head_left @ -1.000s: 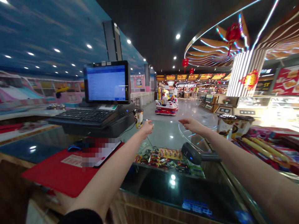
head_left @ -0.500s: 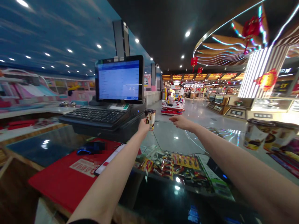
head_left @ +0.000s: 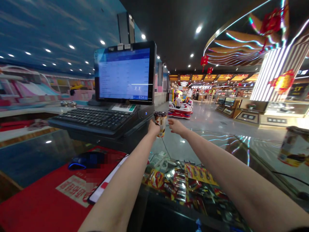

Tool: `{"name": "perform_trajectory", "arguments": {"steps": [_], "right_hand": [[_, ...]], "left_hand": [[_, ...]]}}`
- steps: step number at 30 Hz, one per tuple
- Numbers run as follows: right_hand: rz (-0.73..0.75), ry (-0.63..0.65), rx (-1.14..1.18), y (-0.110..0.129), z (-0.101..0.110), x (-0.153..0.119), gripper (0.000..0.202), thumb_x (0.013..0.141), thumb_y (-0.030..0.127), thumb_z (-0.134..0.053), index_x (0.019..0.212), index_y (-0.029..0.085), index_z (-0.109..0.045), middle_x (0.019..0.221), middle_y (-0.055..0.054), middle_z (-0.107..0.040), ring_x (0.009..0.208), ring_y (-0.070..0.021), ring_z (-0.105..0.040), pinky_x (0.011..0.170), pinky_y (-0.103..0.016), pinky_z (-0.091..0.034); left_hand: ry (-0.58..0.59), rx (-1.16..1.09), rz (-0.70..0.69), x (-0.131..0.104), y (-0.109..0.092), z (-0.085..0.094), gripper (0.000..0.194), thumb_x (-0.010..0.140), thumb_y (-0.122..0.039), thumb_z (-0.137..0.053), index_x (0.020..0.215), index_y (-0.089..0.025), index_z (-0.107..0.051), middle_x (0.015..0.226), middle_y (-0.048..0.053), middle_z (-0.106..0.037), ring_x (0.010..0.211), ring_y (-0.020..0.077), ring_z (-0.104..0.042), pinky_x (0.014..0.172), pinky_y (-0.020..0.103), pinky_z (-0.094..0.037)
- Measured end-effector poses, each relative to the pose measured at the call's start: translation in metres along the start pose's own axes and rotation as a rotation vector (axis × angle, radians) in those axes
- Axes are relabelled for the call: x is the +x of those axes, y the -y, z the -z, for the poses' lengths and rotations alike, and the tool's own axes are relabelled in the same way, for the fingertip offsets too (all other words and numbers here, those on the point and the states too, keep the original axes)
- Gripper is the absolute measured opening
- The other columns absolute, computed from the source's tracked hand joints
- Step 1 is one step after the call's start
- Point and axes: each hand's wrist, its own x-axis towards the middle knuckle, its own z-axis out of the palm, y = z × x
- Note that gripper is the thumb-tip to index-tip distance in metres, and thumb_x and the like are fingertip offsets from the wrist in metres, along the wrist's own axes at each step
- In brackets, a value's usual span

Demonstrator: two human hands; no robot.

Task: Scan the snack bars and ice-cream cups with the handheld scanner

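At arm's length beside the checkout monitor, my left hand [head_left: 154, 129] is closed around the left side of a printed cup [head_left: 161, 121]. The cup is upright, with a dark top and a brown, white and yellow pattern. Just right of it is my right hand [head_left: 176, 126], holding nothing. Its fingers are apart, slightly bent and pointing at the cup, with a small gap between. Beneath both forearms, a glass counter [head_left: 166, 154] shows several small packaged goods [head_left: 181, 180] in red and yellow.
A monitor [head_left: 124, 75] and a black keyboard [head_left: 91, 119] stand to the left. A mouse [head_left: 79, 161] and a phone [head_left: 106, 185] lie on a red mat [head_left: 29, 203]. Another printed cup [head_left: 293, 146] stands at the far right. Beyond the counter is a ride-on car [head_left: 180, 109].
My right hand has moved left, closer to the cup in my left hand. The view has shifted forward, so the monitor looks larger and the cups at right have slid toward the edge.
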Motion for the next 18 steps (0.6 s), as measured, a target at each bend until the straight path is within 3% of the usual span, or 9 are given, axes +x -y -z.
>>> {"name": "perform_trajectory", "arguments": {"steps": [5, 10, 18], "right_hand": [[-0.007, -0.031, 0.077, 0.003, -0.017, 0.011, 0.077, 0.076, 0.003, -0.056, 0.148, 0.023, -0.036, 0.153, -0.014, -0.042, 0.129, -0.0239, -0.051, 0.088, -0.031, -0.052], [0.006, 0.016, 0.148, 0.008, -0.023, 0.009, 0.069, 0.073, 0.000, -0.054, 0.137, 0.023, -0.047, 0.129, -0.009, -0.063, 0.110, -0.0199, -0.060, 0.081, -0.030, -0.052], [-0.046, 0.053, 0.198, 0.015, 0.005, -0.019, 0.040, 0.069, 0.003, -0.057, 0.104, 0.023, -0.063, 0.100, -0.003, -0.068, 0.096, -0.0185, -0.060, 0.083, -0.037, -0.052]], "left_hand": [[-0.005, 0.064, 0.026, 0.006, 0.002, -0.005, 0.063, 0.064, -0.021, -0.082, 0.121, -0.015, -0.057, 0.125, 0.017, -0.066, 0.116, 0.0275, -0.061, 0.089, 0.030, -0.047], [0.054, 0.010, -0.001, 0.005, 0.002, -0.007, 0.062, 0.060, -0.022, -0.085, 0.117, -0.016, -0.062, 0.112, 0.014, -0.072, 0.105, 0.0254, -0.066, 0.083, 0.030, -0.050], [0.120, 0.020, -0.019, -0.022, -0.016, -0.009, 0.053, 0.060, -0.022, -0.085, 0.108, -0.016, -0.066, 0.104, 0.013, -0.074, 0.103, 0.0278, -0.066, 0.084, 0.033, -0.052]]}}
